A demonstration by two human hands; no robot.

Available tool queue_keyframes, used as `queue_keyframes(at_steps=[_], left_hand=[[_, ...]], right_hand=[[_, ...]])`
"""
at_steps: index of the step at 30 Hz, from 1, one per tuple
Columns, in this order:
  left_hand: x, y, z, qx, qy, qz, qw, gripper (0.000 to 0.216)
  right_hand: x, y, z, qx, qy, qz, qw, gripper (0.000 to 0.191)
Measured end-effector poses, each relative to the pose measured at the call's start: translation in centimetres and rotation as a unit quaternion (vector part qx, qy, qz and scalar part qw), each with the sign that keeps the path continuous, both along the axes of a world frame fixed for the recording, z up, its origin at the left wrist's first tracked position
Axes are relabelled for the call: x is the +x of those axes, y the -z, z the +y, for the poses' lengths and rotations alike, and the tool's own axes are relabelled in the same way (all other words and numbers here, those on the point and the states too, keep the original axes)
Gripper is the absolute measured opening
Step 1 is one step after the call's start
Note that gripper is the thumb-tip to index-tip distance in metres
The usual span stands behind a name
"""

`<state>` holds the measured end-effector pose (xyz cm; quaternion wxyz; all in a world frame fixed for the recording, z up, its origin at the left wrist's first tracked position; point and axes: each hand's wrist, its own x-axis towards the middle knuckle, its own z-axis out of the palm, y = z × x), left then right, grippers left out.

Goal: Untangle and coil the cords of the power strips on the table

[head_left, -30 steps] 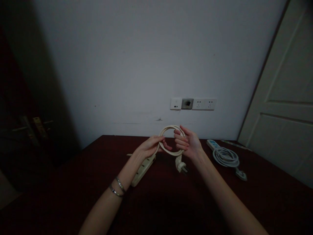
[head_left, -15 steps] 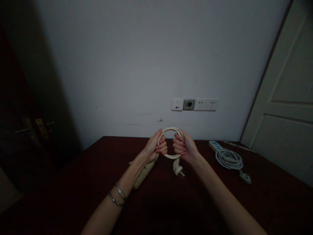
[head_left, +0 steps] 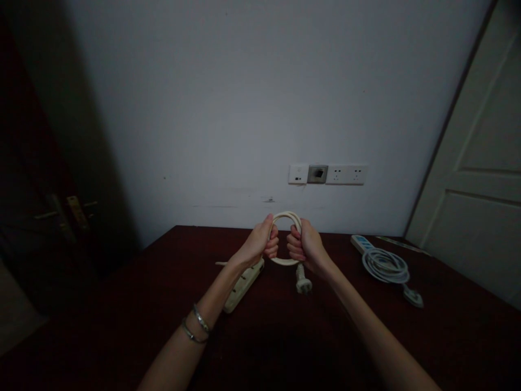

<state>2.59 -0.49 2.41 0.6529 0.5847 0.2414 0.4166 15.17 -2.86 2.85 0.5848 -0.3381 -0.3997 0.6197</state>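
Note:
Both my hands hold a small coil of cream cable (head_left: 285, 217) above the dark red table (head_left: 122, 304). My left hand (head_left: 260, 243) is closed round the coil's left side, and my right hand (head_left: 304, 245) is closed round its right side, the fists almost touching. The cable's plug (head_left: 303, 283) hangs below my right hand, just over the table. The cream power strip (head_left: 243, 282) that the cable belongs to lies on the table under my left wrist, which wears two thin bracelets.
A second white power strip (head_left: 361, 242) with its cable coiled (head_left: 386, 264) lies at the table's right back. Wall sockets (head_left: 328, 174) sit on the white wall behind. A pale door (head_left: 480, 179) stands at right, a dark door with a handle (head_left: 69, 214) at left.
My left hand went from loosely touching the coil to gripping it in a fist. The two hands have drawn closer together, squeezing the coil narrower, and the plug swung a little.

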Motion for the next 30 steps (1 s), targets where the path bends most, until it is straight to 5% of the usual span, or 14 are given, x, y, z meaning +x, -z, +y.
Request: queue_keyframes(at_steps=[4,14,20,30], left_hand=[[0.0,0.2,0.2,-0.009,-0.012,0.018,1.0,0.05],[-1.3,1.0,1.2,-0.076,0.19,-0.115,0.972,0.041],[-1.9,1.2,1.7,-0.093,0.18,-0.166,0.965,0.021],[-1.7,0.3,1.4,-0.08,0.16,-0.063,0.982,0.041]], right_hand=[[-0.1,0.1,0.0,-0.012,0.003,-0.013,1.0,0.036],[2.9,-0.4,0.7,-0.022,-0.228,0.097,0.969,0.042],[3.5,0.2,1.4,-0.007,-0.279,0.1,0.955,0.042],[2.8,1.0,1.7,0.004,-0.335,0.111,0.936,0.042]])
